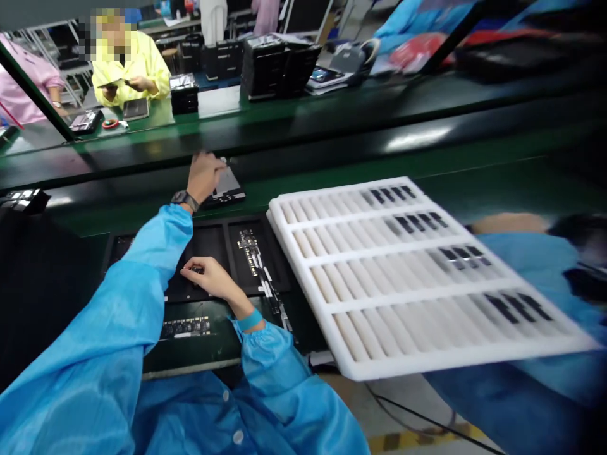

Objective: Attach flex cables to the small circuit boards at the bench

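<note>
My left hand (205, 175), with a dark watch (184, 200) at the wrist, is over the left side of a flat device with a grey panel (228, 183). Its fingers are smeared by motion, and whether they grip anything is unclear. Nearer me, my right hand (208, 276) is closed in a pinch above a black compartment tray (222, 230); a small dark thing shows at its fingers, too small to name. Right of that hand, a narrow circuit board (247, 249) with a strip of parts (272, 294) lies across the tray. Another circuit board (186, 327) rests on the green table in front.
A large white slotted foam tray (327, 278), with dark pieces in its right-hand slots, stands at my right. Beside it is another person's blue sleeve (526, 272). A dark rail (303, 139) runs across the back. Beyond it are stacked black devices (263, 69) and a person in yellow (137, 63).
</note>
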`<action>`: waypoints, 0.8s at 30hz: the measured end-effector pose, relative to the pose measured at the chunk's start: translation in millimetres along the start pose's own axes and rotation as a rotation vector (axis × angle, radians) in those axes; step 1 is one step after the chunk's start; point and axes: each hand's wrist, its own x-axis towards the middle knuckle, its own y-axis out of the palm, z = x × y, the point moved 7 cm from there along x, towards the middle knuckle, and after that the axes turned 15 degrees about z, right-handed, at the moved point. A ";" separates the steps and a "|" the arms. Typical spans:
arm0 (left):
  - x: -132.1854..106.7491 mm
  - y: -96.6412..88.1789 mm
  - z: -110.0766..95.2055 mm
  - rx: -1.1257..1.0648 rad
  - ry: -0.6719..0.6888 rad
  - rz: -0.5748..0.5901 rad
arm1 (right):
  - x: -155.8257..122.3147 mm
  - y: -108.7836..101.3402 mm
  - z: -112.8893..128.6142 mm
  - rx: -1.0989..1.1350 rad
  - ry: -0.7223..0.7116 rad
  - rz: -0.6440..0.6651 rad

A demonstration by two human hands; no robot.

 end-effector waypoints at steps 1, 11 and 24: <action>-4.1 24.4 9.9 0.059 -0.029 0.063 | 0.7 -1.2 -0.8 0.032 -0.006 -0.004; -57.3 66.5 45.7 0.320 -0.012 0.213 | 3.0 -3.9 -4.2 0.112 0.017 -0.039; -29.4 54.0 29.8 0.403 -0.008 0.137 | 4.1 -5.4 -8.2 0.110 0.004 -0.032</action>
